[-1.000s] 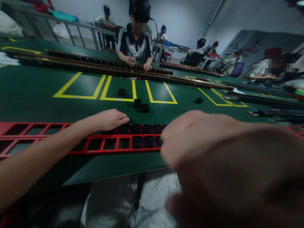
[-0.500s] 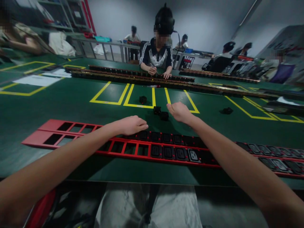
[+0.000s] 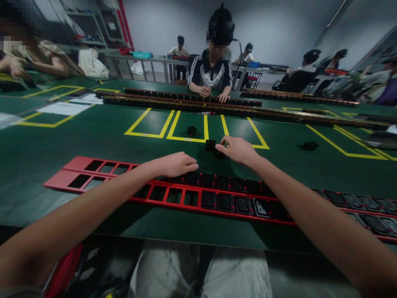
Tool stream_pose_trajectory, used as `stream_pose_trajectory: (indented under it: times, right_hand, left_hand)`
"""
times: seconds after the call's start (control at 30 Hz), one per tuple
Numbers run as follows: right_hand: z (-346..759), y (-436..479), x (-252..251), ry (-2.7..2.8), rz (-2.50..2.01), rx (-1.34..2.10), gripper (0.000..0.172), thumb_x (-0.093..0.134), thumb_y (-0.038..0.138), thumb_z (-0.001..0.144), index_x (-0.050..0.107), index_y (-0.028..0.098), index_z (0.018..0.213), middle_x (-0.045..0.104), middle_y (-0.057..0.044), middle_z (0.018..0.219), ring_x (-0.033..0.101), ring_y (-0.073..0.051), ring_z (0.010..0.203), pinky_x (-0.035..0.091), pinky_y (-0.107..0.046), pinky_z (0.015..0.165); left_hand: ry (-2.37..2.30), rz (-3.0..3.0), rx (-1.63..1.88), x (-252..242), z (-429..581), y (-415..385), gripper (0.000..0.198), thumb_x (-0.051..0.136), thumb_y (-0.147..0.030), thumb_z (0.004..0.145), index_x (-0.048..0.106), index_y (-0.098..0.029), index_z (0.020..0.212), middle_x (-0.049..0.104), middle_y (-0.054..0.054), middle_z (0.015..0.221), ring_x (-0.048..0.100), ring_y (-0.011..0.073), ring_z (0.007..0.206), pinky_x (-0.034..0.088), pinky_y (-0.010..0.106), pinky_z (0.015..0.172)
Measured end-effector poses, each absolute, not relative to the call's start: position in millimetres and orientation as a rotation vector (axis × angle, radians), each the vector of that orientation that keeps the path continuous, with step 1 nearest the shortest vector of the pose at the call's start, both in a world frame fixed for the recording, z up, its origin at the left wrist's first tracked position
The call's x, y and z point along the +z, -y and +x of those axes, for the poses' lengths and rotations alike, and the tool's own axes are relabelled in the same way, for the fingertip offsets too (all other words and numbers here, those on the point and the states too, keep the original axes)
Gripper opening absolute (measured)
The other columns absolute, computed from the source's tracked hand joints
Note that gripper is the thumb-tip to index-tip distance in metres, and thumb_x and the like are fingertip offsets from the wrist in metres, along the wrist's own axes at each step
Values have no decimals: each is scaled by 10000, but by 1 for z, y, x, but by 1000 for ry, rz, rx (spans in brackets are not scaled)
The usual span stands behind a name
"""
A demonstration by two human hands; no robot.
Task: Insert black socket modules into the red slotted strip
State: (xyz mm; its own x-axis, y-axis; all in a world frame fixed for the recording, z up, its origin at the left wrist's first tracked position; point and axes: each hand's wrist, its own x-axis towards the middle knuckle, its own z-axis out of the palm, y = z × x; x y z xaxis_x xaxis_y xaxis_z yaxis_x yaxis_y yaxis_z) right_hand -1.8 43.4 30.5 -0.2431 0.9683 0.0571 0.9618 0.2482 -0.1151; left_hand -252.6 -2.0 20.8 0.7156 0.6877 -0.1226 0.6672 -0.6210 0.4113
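A long red panel (image 3: 167,203) with two rows of openings lies in front of me, partly filled with black power sockets (image 3: 225,202). One socket (image 3: 261,207) in the near row has a lighter face. My left hand (image 3: 181,164) hovers low at the panel's far row, fingers pressed together; whatever they hold is hidden. Beyond the panel, my right hand (image 3: 237,148) is open, thumb and forefinger apart, over a dark socket block (image 3: 220,155) that it partly covers. Another black block (image 3: 210,145) sits just left of its fingertips, and a third block (image 3: 191,131) stands farther back.
Yellow tape outlines (image 3: 187,139) mark the green table (image 3: 102,231). Long dark rails (image 3: 173,100) cross its far side, where a co-worker (image 3: 211,74) works. A screwdriver-like tool (image 3: 207,113) lies before them. Papers (image 3: 63,108) are at left, a black piece (image 3: 309,145) at right.
My right hand has come down to the dark block, its thumb and forefinger now apart. My left hand has stayed about the same over the panel. The whole view has shifted slightly.
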Motion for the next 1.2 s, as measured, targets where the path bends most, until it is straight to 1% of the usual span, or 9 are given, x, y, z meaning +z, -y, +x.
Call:
stream_pose_trajectory:
  times: [0.13, 0.3, 0.37, 0.47, 0.57, 0.67, 0.83, 1.03, 1.2]
  right_hand:
    - [-3, -44, 28, 2472, -1872, 125, 540, 509, 668, 847, 664, 194, 1052, 711, -141, 973, 647, -303, 847, 447, -368, 658]
    - [-3, -45, 26, 2442, -1729, 243, 295, 565, 401, 823, 657, 172, 983, 693, -122, 943, 615, -252, 809, 429, -334, 655]
    - [-6, -42, 27, 2348, -1599, 464, 265, 525, 304, 815, 634, 166, 1014, 668, -93, 875, 592, -211, 731, 431, -316, 630]
    - [-12, -36, 30, 2191, -1372, 936, 425, 482, 206, 758, 568, 182, 1174, 627, -56, 895, 540, -159, 611, 438, -297, 549]
    - [-16, -29, 31, 2144, -1112, 1267, 522, 511, 175, 689, 554, 219, 1207, 594, -51, 1019, 554, -155, 680, 476, -296, 563]
    - [-16, -27, 27, 2111, -945, 1415, 483, 587, 138, 639, 545, 224, 1112, 567, -22, 948, 559, -165, 787, 483, -283, 629]
    - [-14, -28, 21, 2085, -863, 1371, 473, 730, 145, 610, 470, 231, 996, 548, -6, 963, 550, -158, 853, 465, -286, 719]
    - [-13, -29, 25, 2238, -898, 1168, 436, 691, 247, 732, 545, 210, 1142, 613, -51, 1066, 580, -208, 974, 469, -365, 869]
    - [-11, -29, 31, 2382, -1022, 952, 394, 671, 306, 774, 622, 172, 1142, 658, -78, 1112, 609, -220, 962, 472, -386, 890]
  left_hand:
    - [-1038, 2488, 70, 20, -254, 1, 390, 371, -401, 987, 442, -186, 669, 421, -35, 582, 393, 108, 525, 242, 284, 555]
    - [-1007, 2509, 80, 20, -254, 0, 391, 372, -405, 995, 459, -185, 683, 447, -29, 589, 413, 113, 536, 261, 282, 562]
    - [-1021, 2521, 72, 20, -254, 0, 386, 374, -398, 997, 468, -185, 688, 455, -27, 587, 417, 115, 536, 266, 279, 563]
    - [-1059, 2536, 62, 21, -254, 1, 369, 380, -389, 995, 500, -184, 712, 482, -22, 595, 436, 121, 542, 270, 275, 556]
    - [-1119, 2540, 63, 23, -254, 3, 313, 405, -395, 980, 562, -186, 808, 536, -11, 634, 468, 134, 560, 276, 271, 548]
    - [-1167, 2541, 93, 24, -254, 4, 270, 432, -400, 962, 604, -192, 959, 591, 1, 695, 504, 148, 593, 285, 265, 552]
    - [-1171, 2513, 122, 24, -254, 4, 280, 446, -389, 954, 595, -205, 1103, 557, -22, 647, 480, 143, 553, 274, 259, 533]
    - [-1030, 2552, 98, 23, -256, 3, 321, 392, -400, 989, 588, -189, 845, 544, -13, 650, 473, 133, 567, 281, 265, 553]
    - [-988, 2534, 99, 23, -256, 3, 349, 380, -410, 996, 581, -189, 815, 536, -19, 641, 465, 127, 567, 284, 265, 560]
